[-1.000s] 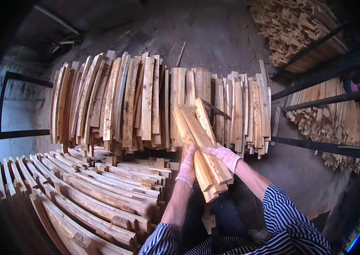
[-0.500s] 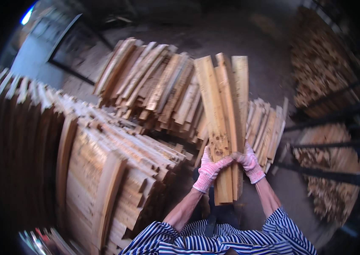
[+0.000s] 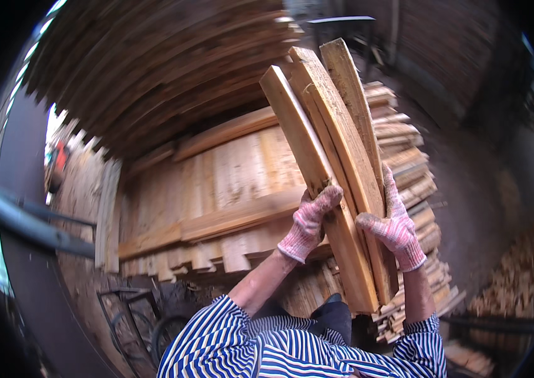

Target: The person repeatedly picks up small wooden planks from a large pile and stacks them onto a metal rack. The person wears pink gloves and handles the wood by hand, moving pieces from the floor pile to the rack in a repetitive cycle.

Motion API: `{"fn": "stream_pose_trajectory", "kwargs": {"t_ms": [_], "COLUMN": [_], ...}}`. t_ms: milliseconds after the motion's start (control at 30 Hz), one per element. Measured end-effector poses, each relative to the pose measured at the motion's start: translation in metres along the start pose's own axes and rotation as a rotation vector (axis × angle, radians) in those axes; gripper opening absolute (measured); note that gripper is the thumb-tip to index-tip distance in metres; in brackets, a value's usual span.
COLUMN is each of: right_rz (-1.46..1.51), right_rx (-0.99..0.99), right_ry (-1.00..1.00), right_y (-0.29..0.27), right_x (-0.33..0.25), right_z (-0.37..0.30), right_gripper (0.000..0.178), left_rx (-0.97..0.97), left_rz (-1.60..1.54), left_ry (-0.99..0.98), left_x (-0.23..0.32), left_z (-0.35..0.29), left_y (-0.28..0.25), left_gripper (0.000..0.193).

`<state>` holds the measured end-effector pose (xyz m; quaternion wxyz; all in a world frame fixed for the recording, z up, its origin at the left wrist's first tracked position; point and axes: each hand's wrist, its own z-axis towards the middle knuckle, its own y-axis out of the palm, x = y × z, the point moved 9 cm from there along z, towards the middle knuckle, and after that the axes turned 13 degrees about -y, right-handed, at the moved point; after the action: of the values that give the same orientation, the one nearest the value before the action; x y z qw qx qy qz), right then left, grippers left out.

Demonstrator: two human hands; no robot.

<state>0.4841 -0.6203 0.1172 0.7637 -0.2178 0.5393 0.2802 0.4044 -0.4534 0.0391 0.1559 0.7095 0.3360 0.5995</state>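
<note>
Several rough wooden planks [image 3: 341,126] are in my hands, tilted with their far ends fanned apart and leaning left. My left hand [image 3: 312,220], in a pink-and-white knit glove, is closed round the leftmost plank, with the thumb across its top face. My right hand [image 3: 395,228], gloved alike, holds the bundle's right side, its thumb on top and its fingers along the outer edge. The undersides of the planks and some fingertips are hidden. Below and left of the bundle lies a layer of flat boards [image 3: 235,162] with a long crosspiece [image 3: 241,217] over it.
A tall stack of boards [image 3: 172,69] rises at the far left. Another uneven plank stack [image 3: 419,189] stands just right of the bundle. At the left are a metal bar [image 3: 40,227] and a wheel [image 3: 167,334]. Scrap wood [image 3: 512,283] is heaped at the right.
The view has swung round to the left, bringing the board layer with crosspieces in front of me. The held planks now lean left, and my hands are farther apart on them.
</note>
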Motion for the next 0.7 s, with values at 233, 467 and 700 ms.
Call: {"fn": "stream_pose_trajectory", "kwargs": {"t_ms": [233, 467, 700], "right_rz": [-0.100, -0.806, -1.686], "right_rx": [-0.222, -0.281, -0.312], "right_ry": [0.105, 0.234, -0.410], "right_y": [0.199, 0.330, 0.423], "right_x": [0.000, 0.025, -0.007], "right_z": [0.094, 0.148, 0.137], "right_gripper": [0.126, 0.099, 0.070], "left_rx": [0.337, 0.546, 0.681], "left_rz": [0.155, 0.284, 0.505], "left_ry": [0.061, -0.021, -0.229], "left_x": [0.172, 0.290, 0.336], "left_z": [-0.089, -0.151, -0.234], "left_y": [-0.097, -0.288, -0.494], "left_gripper": [0.056, 0.048, 0.051]}}
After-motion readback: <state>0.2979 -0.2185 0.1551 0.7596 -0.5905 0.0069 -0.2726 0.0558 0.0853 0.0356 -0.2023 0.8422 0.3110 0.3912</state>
